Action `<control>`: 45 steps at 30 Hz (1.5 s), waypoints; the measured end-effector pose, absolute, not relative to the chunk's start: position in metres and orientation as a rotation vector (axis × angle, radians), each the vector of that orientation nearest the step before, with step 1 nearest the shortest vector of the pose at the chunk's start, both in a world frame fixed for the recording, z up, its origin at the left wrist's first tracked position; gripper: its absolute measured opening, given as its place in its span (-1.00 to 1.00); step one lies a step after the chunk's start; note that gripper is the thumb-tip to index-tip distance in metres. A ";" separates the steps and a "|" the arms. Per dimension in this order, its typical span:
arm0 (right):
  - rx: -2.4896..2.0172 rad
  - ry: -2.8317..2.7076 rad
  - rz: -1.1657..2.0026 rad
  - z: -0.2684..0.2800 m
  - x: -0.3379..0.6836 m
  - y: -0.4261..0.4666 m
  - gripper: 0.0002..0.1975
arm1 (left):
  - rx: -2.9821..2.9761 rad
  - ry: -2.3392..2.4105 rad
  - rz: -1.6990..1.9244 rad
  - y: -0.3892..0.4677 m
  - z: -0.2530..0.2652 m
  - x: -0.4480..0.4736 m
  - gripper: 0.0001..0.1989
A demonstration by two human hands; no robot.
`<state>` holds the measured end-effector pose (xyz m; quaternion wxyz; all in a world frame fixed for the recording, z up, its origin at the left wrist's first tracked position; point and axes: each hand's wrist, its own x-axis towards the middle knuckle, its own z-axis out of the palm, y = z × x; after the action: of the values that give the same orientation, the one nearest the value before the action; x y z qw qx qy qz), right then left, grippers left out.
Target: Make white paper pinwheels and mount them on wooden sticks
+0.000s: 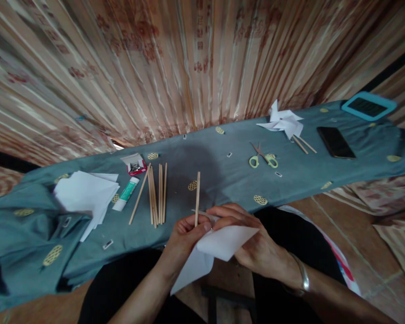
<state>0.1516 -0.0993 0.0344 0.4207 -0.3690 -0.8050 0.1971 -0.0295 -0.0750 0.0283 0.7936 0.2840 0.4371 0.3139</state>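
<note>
Just in front of the table's near edge, my left hand (189, 231) is closed round a thin wooden stick (197, 195), which points up and away from me. A white paper pinwheel (224, 242) lies between my two hands, its blades hanging below them. My right hand (246, 231) has its fingers bent over the paper from behind and grips it by the middle. Both hands meet where the stick touches the paper. Part of the paper and most of the right fingertips are hidden.
On the cloth-covered table (209, 148) are loose wooden sticks (160, 193), a glue stick (126, 194), a red box of pins (135, 165) and white paper sheets (87, 193). To the right lie scissors (262, 156), finished pinwheels (285, 122), a phone (336, 142) and a blue-framed device (369, 106).
</note>
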 end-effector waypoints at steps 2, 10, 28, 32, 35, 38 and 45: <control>-0.940 -2.003 0.527 0.037 0.155 -0.099 -0.86 | 0.638 0.964 0.712 -0.075 0.028 -0.032 -0.52; -1.064 -1.896 0.483 0.047 0.179 -0.103 -0.82 | 0.904 1.117 0.929 -0.083 0.024 -0.043 -0.48; -0.878 -1.920 0.267 0.045 0.179 -0.111 -0.61 | 1.427 1.140 0.950 -0.109 0.024 -0.044 -0.80; -0.877 -1.930 0.282 0.046 0.179 -0.109 -0.62 | 1.325 1.138 0.908 -0.110 0.016 -0.044 -0.75; -0.873 -1.928 0.283 0.046 0.178 -0.107 -0.66 | 1.170 1.074 0.881 -0.112 0.015 -0.040 -0.69; -0.869 -1.925 0.278 0.046 0.176 -0.107 -0.67 | 1.054 1.050 0.847 -0.113 0.018 -0.036 -0.63; -0.944 -1.891 0.373 0.045 0.176 -0.110 -0.64 | 0.978 1.083 0.758 -0.112 0.027 -0.030 -0.49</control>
<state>0.1757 -0.1096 0.0451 0.4775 -0.3865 -0.7742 0.1528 -0.0296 -0.1121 0.0265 0.6806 0.4357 0.4825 0.3378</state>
